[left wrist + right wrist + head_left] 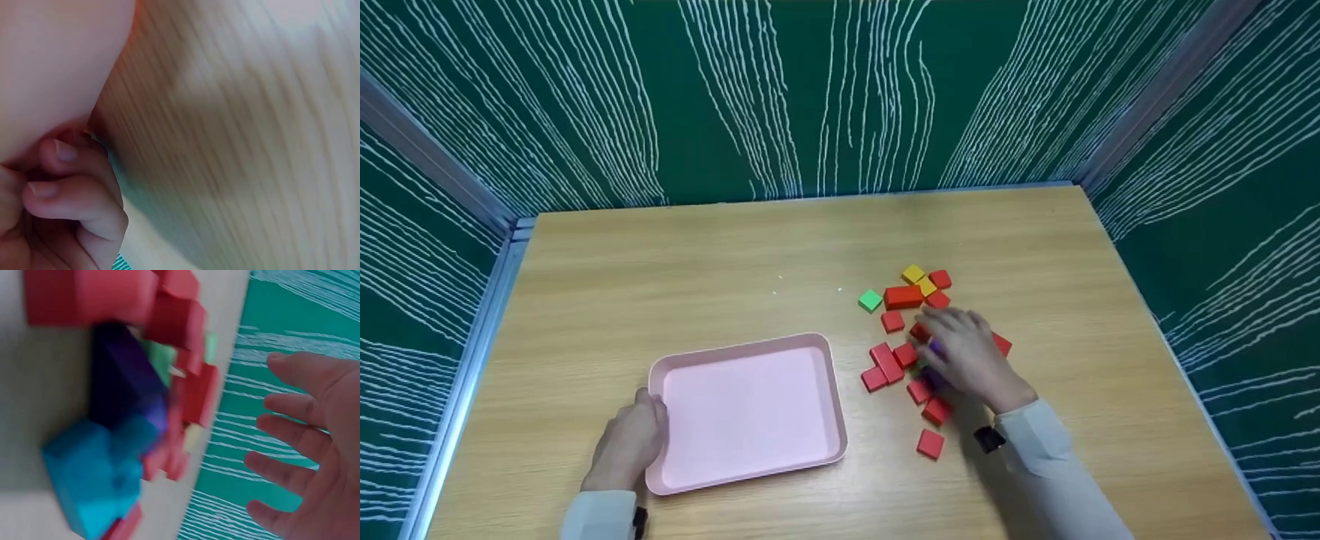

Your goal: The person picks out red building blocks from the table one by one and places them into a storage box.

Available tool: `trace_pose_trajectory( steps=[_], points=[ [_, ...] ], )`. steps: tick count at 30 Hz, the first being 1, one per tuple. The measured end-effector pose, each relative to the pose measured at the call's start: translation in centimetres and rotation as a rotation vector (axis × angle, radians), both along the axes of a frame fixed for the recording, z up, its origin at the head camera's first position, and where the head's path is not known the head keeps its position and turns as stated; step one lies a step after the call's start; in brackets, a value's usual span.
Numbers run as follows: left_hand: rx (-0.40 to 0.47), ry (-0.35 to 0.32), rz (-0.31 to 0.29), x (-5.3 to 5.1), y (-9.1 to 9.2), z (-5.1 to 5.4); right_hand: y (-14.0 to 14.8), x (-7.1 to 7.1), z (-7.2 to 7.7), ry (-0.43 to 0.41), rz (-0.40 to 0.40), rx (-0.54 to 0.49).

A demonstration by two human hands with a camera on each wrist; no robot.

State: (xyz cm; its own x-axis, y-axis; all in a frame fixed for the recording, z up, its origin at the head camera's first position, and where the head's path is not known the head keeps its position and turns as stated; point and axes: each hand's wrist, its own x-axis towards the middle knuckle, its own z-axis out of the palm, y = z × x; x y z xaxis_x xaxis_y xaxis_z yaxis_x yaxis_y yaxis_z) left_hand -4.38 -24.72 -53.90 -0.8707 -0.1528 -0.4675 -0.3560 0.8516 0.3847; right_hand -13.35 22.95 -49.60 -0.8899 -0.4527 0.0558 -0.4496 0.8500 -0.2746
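Note:
The left hand grips the left rim of a pink tray; in the left wrist view its fingers curl at the tray's edge. Above a scatter of red blocks hovers the right hand, fingers spread and holding nothing. Beneath and beside it in the right wrist view are a dark purple block, blue blocks and red blocks; that hand is apart from them. The head view shows the hand covering part of the pile.
Yellow blocks, a green block and more red blocks lie at the pile's far end. A single red block lies nearest the front. Green walls with white lines stand around the wooden table.

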Motion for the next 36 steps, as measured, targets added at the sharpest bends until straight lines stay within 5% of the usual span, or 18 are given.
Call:
trace_pose_trajectory(
  steps=[6,17,28,36],
  points=[
    [0.015,0.013,0.011,0.1,0.0,0.0,-0.9,0.4,-1.5,-0.091,0.024,0.023],
    [0.021,0.095,-0.012,0.3,0.0,-0.2,-1.1,0.3,-2.4,-0.028,0.060,0.048],
    [0.055,0.076,0.022,0.3,0.0,-0.4,-1.2,0.0,-1.7,-0.023,0.057,0.006],
    [0.034,0.137,0.009,0.3,0.0,-0.7,-3.8,-0.5,-0.4,-0.012,0.064,-0.007]
  ],
)
